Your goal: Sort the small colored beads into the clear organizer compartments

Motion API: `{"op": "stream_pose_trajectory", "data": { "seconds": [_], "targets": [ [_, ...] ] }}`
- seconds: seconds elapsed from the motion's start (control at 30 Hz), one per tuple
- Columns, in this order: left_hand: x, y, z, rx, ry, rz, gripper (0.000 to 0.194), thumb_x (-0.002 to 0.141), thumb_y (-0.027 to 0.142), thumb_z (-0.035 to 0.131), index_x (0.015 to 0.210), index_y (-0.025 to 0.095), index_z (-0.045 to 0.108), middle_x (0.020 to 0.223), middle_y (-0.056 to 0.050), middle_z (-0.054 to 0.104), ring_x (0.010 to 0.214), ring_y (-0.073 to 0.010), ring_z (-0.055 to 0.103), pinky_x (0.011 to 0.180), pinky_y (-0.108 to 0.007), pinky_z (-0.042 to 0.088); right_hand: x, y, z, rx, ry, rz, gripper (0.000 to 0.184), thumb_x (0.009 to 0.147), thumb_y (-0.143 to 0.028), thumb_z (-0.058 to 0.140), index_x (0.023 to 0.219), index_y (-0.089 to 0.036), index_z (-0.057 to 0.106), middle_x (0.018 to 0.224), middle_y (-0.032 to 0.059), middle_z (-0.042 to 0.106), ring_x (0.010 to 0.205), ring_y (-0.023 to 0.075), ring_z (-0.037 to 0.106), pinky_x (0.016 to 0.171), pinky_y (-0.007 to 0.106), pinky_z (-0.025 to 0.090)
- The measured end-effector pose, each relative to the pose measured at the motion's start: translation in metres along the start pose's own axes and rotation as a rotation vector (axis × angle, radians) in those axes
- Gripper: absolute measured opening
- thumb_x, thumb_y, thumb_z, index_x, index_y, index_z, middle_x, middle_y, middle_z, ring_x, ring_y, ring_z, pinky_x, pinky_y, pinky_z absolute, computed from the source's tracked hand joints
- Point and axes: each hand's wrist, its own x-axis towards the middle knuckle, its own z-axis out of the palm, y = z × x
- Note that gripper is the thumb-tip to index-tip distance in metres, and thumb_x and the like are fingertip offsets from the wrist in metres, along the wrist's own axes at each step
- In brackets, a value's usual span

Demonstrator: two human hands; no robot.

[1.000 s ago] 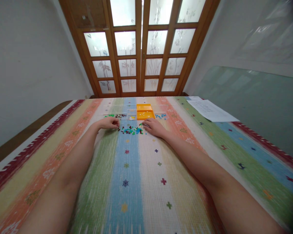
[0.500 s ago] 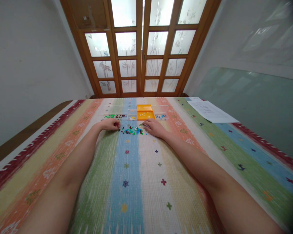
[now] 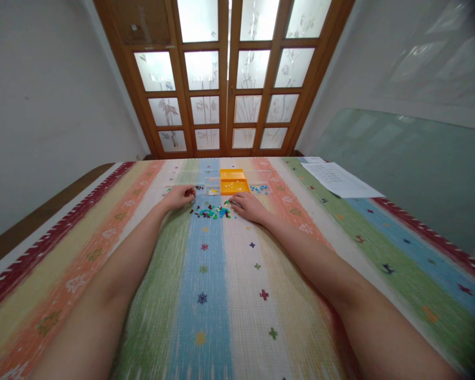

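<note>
My left hand [image 3: 179, 197] is raised at the front edge of a clear compartment box, beside the section of dark brown pieces [image 3: 199, 188]. Its thumb and fingers are pinched together; dark red shows at the fingertips, too small to tell what is held. On the cloth, my right hand [image 3: 247, 206] lies with fingers stretched toward a mixed pile of tiny green, blue and dark red pieces [image 3: 211, 212]. An orange box [image 3: 233, 174] with white pieces in its front part stands behind that hand. Blue pieces [image 3: 258, 189] fill a section to its right, yellow ones [image 3: 213, 191] to its left.
A striped, patterned cloth [image 3: 245, 316] covers the table. White paper sheets [image 3: 340, 180] lie at the far right. Beyond the far edge are wooden doors [image 3: 228, 105] with frosted panes; a pale glass panel [image 3: 411, 169] leans along the right.
My left hand has risen from the left side of the pile to the clear box, now covering most of the green section. My right hand stays in place. The view has shifted slightly.
</note>
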Motion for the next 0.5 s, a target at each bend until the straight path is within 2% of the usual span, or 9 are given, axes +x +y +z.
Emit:
{"op": "stream_pose_trajectory", "data": {
  "seconds": [0.13,0.23,0.5],
  "targets": [
    [0.001,0.001,0.007,0.055,0.206,-0.084,0.026,0.085,0.036,0.059,0.1,0.02,0.072,0.082,-0.004,0.069,0.076,-0.0195,0.058,0.069,-0.029,0.04,0.0,-0.002,-0.002,0.003,0.003,0.01,0.03,0.106,-0.031,0.054,0.128,-0.025,0.072,0.124,0.011,0.07,0.115,0.0258,0.061,0.101,0.041,0.046],
    [0.002,0.004,0.013,0.098,0.306,-0.144,0.023,0.088,0.035,0.058,0.101,0.021,0.072,0.082,-0.004,0.069,0.077,-0.0209,0.059,0.069,-0.03,0.038,0.0,-0.003,-0.001,-0.001,0.002,0.012,0.03,0.106,-0.031,0.054,0.128,-0.024,0.072,0.124,0.0112,0.07,0.117,0.0263,0.06,0.102,0.041,0.045],
    [0.007,0.001,0.023,0.165,0.373,-0.279,0.023,0.089,0.034,0.061,0.105,0.023,0.073,0.082,-0.005,0.071,0.076,-0.023,0.06,0.066,-0.031,0.034,0.0,-0.001,0.001,-0.006,0.001,0.028,0.029,0.106,-0.032,0.055,0.128,-0.025,0.072,0.125,0.0105,0.069,0.118,0.0262,0.06,0.102,0.041,0.046]
  ]
}}
